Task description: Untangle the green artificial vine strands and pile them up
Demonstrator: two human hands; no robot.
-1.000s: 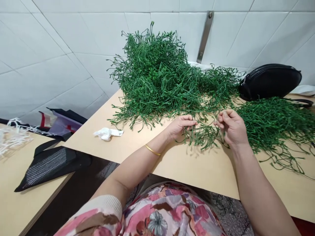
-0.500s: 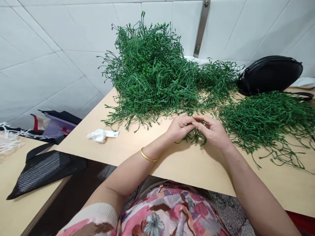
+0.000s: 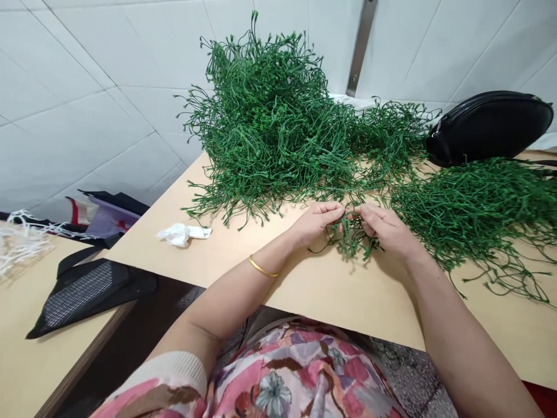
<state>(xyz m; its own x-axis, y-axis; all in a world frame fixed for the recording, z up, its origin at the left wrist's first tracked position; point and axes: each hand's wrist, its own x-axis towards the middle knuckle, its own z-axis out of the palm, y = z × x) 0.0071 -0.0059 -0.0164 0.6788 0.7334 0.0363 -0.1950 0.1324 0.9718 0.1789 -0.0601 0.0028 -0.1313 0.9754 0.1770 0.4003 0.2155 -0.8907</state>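
Observation:
My left hand point(image 3: 319, 222), with a gold bangle on its wrist, pinches thin green stems with small bud-like tips. Facing it, my right hand point(image 3: 388, 231) is closed on the same stems. The small bunch of green stems point(image 3: 351, 239) hangs between and below my fingers, just over the table point(image 3: 313, 281). Behind my hands rises a big tangled heap of the same stems point(image 3: 270, 128). A flatter pile of stems point(image 3: 474, 209) lies to the right, close to my right hand.
A black bag point(image 3: 491, 125) stands at the back right against the tiled wall point(image 3: 130, 52). Crumpled white tissue point(image 3: 180, 234) lies on the left. Beyond the table's left edge, a second table point(image 3: 26, 307) bears a black mesh-fronted item point(image 3: 82, 293) and white strands point(image 3: 21, 247).
My hands have drawn slightly apart, and the fingertips that met now have stems showing between them. The small bunch is more exposed below. The view has shifted slightly.

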